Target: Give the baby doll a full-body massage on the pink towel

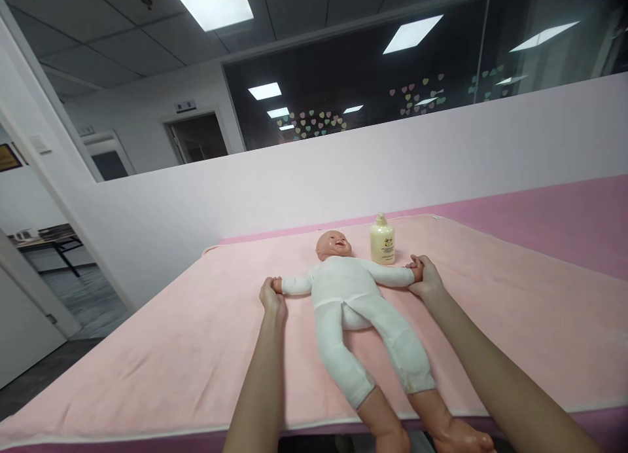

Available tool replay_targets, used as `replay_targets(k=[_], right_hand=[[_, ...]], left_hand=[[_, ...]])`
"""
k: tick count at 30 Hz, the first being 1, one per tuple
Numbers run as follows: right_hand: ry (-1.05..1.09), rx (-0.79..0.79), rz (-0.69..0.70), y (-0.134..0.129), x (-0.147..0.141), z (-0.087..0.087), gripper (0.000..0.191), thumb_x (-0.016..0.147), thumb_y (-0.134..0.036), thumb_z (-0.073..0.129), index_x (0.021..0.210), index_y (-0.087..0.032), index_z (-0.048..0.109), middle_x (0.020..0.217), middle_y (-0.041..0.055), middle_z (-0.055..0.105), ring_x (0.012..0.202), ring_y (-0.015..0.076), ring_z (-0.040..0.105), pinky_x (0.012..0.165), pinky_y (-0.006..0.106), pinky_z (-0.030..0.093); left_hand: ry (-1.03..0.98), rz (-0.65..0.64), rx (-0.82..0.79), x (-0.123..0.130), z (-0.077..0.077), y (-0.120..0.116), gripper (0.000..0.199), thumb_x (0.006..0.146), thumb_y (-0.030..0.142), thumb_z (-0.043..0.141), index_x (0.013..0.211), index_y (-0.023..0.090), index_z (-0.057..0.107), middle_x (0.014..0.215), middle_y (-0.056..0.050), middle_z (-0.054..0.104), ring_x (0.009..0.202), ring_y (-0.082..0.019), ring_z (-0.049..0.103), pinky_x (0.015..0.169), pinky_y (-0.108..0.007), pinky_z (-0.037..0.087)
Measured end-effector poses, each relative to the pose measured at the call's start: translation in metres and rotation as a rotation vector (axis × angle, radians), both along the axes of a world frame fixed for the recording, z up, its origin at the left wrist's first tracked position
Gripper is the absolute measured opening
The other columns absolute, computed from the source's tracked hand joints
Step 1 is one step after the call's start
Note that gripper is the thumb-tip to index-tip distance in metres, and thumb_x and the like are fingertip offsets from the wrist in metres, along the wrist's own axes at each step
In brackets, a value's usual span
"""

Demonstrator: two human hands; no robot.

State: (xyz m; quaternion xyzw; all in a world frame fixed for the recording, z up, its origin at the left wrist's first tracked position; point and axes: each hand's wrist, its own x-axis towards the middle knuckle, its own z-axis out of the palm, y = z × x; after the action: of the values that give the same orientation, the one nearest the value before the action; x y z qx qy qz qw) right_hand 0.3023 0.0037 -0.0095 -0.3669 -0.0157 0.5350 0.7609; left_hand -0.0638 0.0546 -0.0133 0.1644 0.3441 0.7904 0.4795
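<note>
A baby doll (343,283) with a white cloth body lies on its back on a pink blanket (196,348), arms stretched out to both sides. Its legs reach over the front edge. My left hand (271,294) is closed around the doll's hand on the left. On the other side, my right hand (426,277) grips the doll's other hand, with the fingers curled about it. Just beyond the doll's arm on the right stands a pale yellow pump bottle (383,241), upright and apart from my hand.
A low white wall (294,191) runs behind the padded pink surface (564,204), with dark glass above it. At the left, a doorway shows a table (53,243) with things on it.
</note>
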Motion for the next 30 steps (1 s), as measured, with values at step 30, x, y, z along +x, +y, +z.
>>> replay_targets(k=[30], right_hand=[[-0.047, 0.053, -0.009, 0.008, 0.0, -0.007, 0.021, 0.079, -0.028, 0.062, 0.07, -0.021, 0.044, 0.05, -0.0087, 0.043, 0.042, 0.0073, 0.044, 0.045, 0.02, 0.045]], left_hand=[[0.027, -0.072, 0.014, 0.002, 0.002, -0.001, 0.013, 0.082, 0.004, 0.044, 0.079, 0.016, 0.045, 0.067, 0.001, 0.052, 0.06, -0.008, 0.056, 0.071, -0.025, 0.048]])
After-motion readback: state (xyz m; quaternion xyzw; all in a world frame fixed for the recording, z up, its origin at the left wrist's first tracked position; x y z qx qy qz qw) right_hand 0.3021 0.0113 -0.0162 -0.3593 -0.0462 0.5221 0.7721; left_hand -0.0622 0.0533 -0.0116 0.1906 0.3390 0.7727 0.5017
